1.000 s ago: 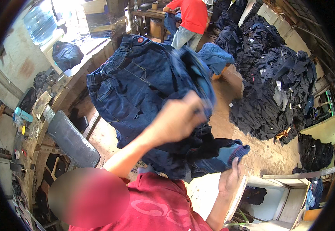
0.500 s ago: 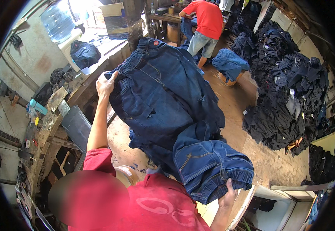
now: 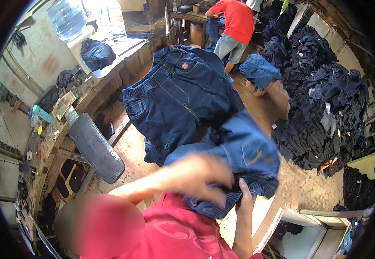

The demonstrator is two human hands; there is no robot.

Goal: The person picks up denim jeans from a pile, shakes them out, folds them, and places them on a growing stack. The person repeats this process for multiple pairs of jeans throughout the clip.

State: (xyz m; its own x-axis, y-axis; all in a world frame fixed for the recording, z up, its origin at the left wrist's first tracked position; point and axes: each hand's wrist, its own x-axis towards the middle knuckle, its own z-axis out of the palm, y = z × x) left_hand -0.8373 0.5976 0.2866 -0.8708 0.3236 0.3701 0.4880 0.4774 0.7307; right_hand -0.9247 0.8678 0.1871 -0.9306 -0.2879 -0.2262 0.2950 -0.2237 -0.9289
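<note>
Floor [image 3: 299, 185] beyond, jeans [image 3: 252, 149] seemingly beneath blurred left hand [image 3: 204, 175].

At the bottom of the frame I see a red shirt [image 3: 161, 244] with a paler print [image 3: 178, 233] of looping curves. Both forearms are bare, as are my hands, the left [image 3: 209, 175] blurred, the right [image 3: 244, 199] sharper.

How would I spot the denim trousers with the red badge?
Start at the big dark clothes heap on the right. Left of it, mid-picture, are dark blue trousers. Their small red badge near the gathered waistband sets them apart from the lighter-looking denim below.
</note>
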